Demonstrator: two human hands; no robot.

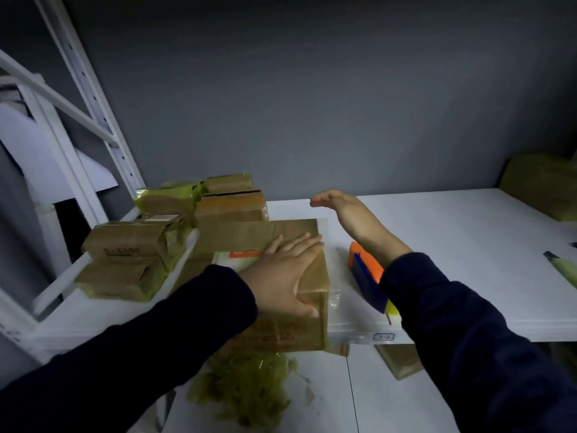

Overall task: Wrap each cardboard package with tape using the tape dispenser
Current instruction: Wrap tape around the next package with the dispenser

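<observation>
Seemingly the smoothing step: left hand (281,273) flat on the box (246,234), fingers straight; right hand (343,210) open, empty, right of it. Next, likely: gripping the tape dispenser (365,270) beside the box.

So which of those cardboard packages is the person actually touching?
The large package in the middle: the left hand lies flat on its top. The smaller taped packages stacked to its left are untouched.

Grey wall (312,89), white shelving (78,120)
</observation>
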